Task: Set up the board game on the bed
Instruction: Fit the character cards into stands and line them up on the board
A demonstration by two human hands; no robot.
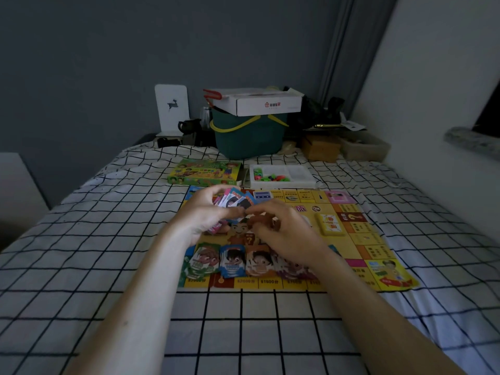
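Observation:
A yellow game board (359, 239) lies flat on the checked bed sheet. My left hand (208, 212) holds a fanned bunch of paper play-money notes (238, 198) above the board. My right hand (284, 228) pinches a brownish note (259, 220) right beside the left thumb. Several stacks of notes (232, 261) lie in a row along the board's near edge. A yellow card deck (331, 226) sits on the board's right side. Beyond the board are the green game box lid (205, 173) and a white tray of coloured pieces (281, 175).
A dark green basket (249, 136) with a white carton (259, 102) on top stands at the bed's far end, with brown boxes (322, 147) and clutter to its right. A white wall and sill run along the right side. The checked sheet (243, 334) spreads towards me.

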